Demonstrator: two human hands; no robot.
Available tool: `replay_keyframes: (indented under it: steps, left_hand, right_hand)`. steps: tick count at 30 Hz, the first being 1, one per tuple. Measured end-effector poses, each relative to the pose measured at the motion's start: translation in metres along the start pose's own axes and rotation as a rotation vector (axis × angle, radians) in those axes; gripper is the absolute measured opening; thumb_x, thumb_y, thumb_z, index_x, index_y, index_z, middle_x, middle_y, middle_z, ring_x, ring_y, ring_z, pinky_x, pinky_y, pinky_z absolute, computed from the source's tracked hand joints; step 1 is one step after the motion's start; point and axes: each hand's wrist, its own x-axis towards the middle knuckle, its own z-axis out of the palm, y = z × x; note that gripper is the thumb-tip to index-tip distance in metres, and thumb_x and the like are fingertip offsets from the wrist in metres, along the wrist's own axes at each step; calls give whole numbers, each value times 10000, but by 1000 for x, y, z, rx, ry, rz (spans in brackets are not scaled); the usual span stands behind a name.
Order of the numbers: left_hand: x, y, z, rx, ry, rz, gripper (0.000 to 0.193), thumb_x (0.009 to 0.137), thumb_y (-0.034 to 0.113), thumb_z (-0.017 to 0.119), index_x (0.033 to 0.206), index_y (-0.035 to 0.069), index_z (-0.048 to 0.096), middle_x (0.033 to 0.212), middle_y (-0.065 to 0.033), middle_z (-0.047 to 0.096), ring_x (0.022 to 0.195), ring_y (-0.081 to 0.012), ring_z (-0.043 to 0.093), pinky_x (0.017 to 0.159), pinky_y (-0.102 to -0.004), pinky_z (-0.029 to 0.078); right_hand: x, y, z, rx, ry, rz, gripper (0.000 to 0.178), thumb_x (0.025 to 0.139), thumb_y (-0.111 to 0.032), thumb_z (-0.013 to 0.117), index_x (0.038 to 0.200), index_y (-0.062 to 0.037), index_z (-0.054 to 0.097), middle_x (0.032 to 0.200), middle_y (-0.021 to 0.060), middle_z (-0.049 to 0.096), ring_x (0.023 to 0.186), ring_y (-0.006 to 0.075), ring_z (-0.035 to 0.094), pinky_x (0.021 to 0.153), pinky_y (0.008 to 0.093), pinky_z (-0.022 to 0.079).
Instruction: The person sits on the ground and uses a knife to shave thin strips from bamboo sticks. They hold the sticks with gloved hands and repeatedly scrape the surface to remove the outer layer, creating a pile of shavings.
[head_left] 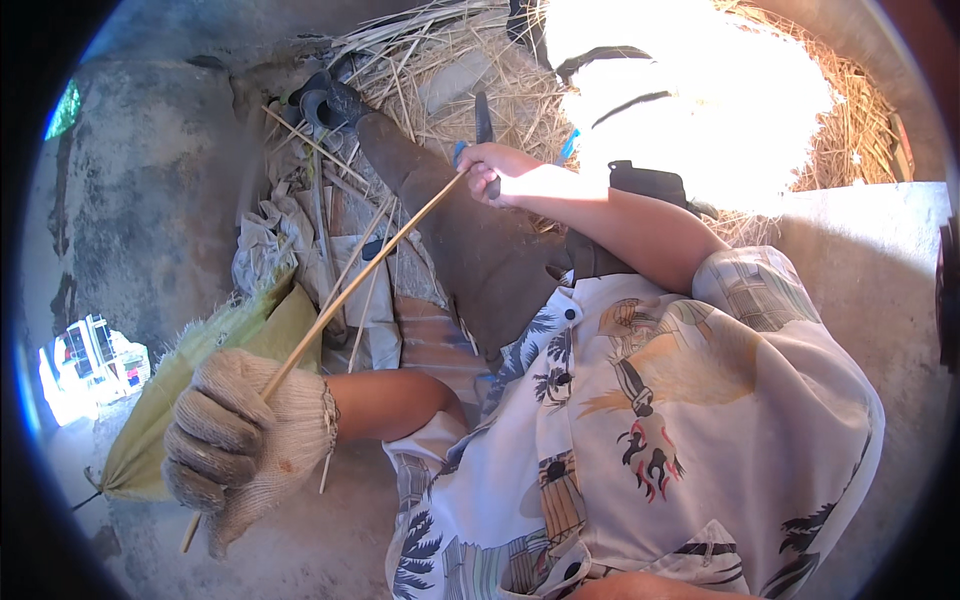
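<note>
A long, thin, pale stick (352, 288), like a split bamboo or cane strip, runs slantwise across my lap. My left hand (240, 440), in a soiled knitted work glove, is closed around its lower part, and a short end pokes out below the fingers. At the upper end, my bare right hand (492, 172) is closed on a knife with a dark blade (484, 118) pointing away from me. The stick's far end meets the right hand's fingers; whether the blade touches it is hidden. A brown cloth (490, 270) covers my outstretched leg beneath.
Straw and shavings (430, 75) litter the floor beyond my leg. A yellow-green woven sack (200, 400) lies beside the left hand. Loose sticks (340, 180) and crumpled pale cloth (275, 235) are left of the leg. A concrete wall (140, 180) stands at left; glare whitens the upper right.
</note>
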Motion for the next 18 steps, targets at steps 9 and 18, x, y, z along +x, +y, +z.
replay_keyframes:
  steps: [9,18]
  left_hand:
    - [54,-32,9,-673,-369,-184,394,923,549,653,728,212,596,529,97,428,400,-18,370,374,-159,352]
    - [139,-59,-33,-276,-124,-372,400,957,349,475,608,161,418,503,36,344,405,-59,274,383,-233,251]
  right_hand:
    - [-3,-8,-5,-132,-88,-63,261,902,-159,663,750,-156,450,581,-78,338,447,42,355,486,240,368]
    - [-14,8,7,-707,285,-512,401,865,-365,767,687,-82,545,532,-2,459,406,120,428,396,316,345]
